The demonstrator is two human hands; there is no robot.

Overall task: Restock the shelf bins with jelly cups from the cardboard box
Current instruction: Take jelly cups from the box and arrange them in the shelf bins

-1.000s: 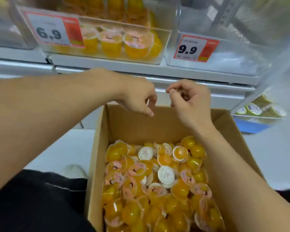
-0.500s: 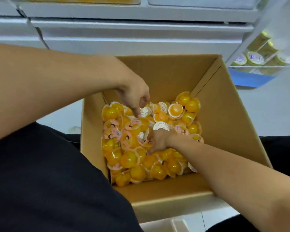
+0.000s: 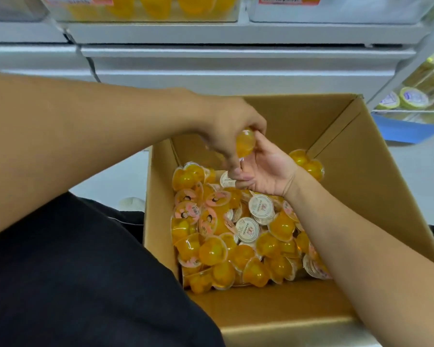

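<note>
An open cardboard box (image 3: 361,176) stands in front of me, its bottom covered by a pile of orange jelly cups (image 3: 218,241) with pink or white lids. Above the pile, my left hand (image 3: 226,131) grips one orange jelly cup (image 3: 246,144) from above with curled fingers. My right hand (image 3: 267,170) is turned palm up right beneath it, thumb against the cup and fingers curled under it. At the top edge, a clear shelf bin (image 3: 145,8) holds more orange cups.
White shelf fronts (image 3: 236,61) run across behind the box. A lower shelf at the right holds green-lidded cups (image 3: 411,98) over a blue strip. My black-clothed leg (image 3: 73,271) fills the lower left, with a white shoe (image 3: 132,204) beside the box.
My right hand has risen out of the pile and turned palm up. My left hand has closed on one jelly cup and both hands now meet above the box's far side.
</note>
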